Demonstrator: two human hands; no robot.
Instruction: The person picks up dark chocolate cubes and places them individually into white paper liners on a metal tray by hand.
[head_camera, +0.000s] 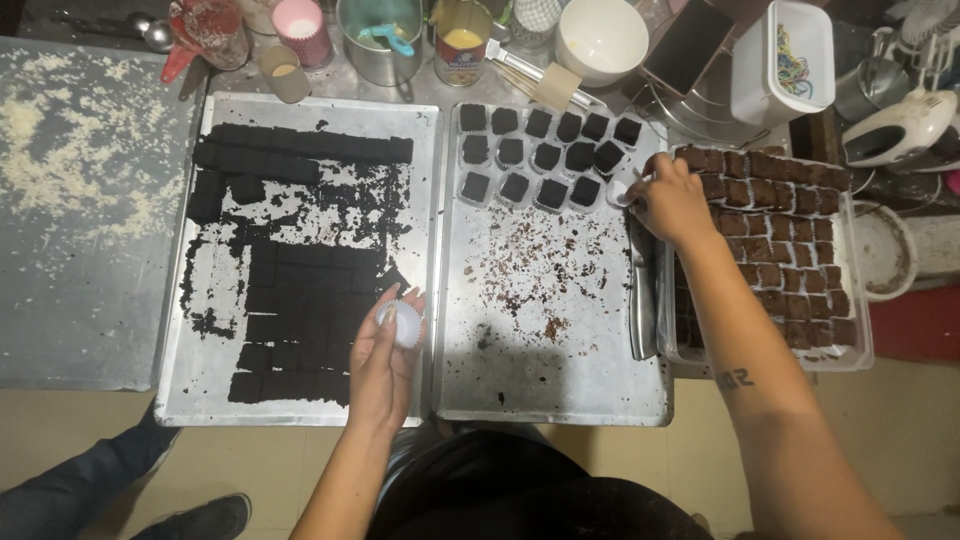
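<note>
My left hand (385, 350) holds a small stack of white paper cups (405, 322) over the left metal tray (200, 400), which carries dark brownie cut into squares (300, 300) and loose crumbs. My right hand (672, 200) reaches to the right edge of the middle tray (560, 390), fingers pinched on a white paper cup (622, 192) next to rows of dark squares in cups (545, 155). Just right of that hand, a clear container (858, 340) is packed with brown cake squares (790, 240).
A knife (640, 300) lies along the middle tray's right edge. Cups, a metal pot (380, 45), a can, a white bowl (600, 38) and a lidded tub (780, 60) crowd the back. A hand mixer (900, 125) sits far right. A crumb-strewn grey board (80, 220) lies left.
</note>
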